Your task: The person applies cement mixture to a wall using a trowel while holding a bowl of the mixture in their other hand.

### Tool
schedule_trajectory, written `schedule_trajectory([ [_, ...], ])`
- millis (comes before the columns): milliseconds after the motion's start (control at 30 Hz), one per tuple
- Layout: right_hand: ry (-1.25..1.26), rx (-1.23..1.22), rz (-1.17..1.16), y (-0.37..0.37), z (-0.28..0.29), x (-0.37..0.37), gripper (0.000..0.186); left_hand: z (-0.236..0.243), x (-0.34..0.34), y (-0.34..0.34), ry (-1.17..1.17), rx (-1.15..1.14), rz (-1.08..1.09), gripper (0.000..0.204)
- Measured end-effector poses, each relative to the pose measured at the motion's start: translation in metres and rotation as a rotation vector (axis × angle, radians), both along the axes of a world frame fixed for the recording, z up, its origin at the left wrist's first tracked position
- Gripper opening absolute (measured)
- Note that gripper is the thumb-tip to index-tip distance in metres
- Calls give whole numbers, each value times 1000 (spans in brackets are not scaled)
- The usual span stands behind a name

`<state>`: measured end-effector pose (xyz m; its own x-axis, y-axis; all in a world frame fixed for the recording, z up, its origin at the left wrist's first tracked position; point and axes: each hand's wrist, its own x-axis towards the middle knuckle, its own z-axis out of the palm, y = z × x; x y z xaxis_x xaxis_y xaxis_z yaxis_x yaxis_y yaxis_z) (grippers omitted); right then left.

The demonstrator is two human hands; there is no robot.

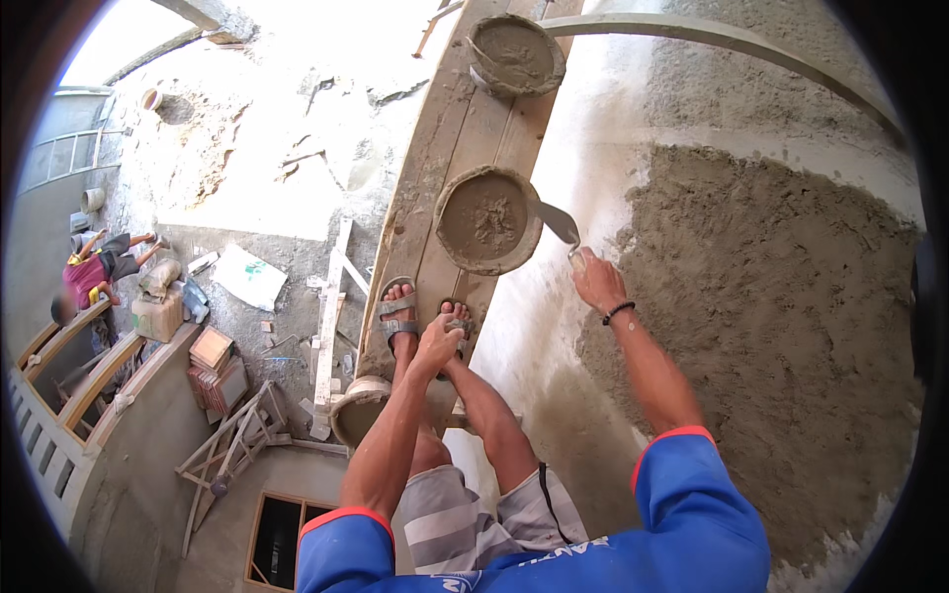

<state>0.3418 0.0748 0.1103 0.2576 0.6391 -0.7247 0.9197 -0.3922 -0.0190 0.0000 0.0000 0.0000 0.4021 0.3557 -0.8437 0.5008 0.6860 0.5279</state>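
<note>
My right hand is closed around the handle of a trowel, whose blade reaches left to the rim of a mortar bucket. Wet grey-brown mortar fills much of that bucket, with a rough lump in the middle. Over my sandalled right foot hangs my left hand, its fingers curled; what they hold, if anything, is hidden. To the right of my right hand, a broad patch of rough mortar covers the pale wall.
I stand on a plank scaffold. A second mortar bucket stands at its far end and another bucket beside my legs. A curved strip crosses the top right. Far below left are a person, a railing and a wooden trestle.
</note>
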Motion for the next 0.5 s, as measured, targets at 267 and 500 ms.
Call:
schedule_trajectory([
  [267, -68, 124, 250, 39, -53, 48, 34, -112, 154, -7, -297, -432, 908, 35],
  [500, 62, 1, 133, 26, -58, -17, 30, -127, 184, 21, -13, -311, 1392, 38],
])
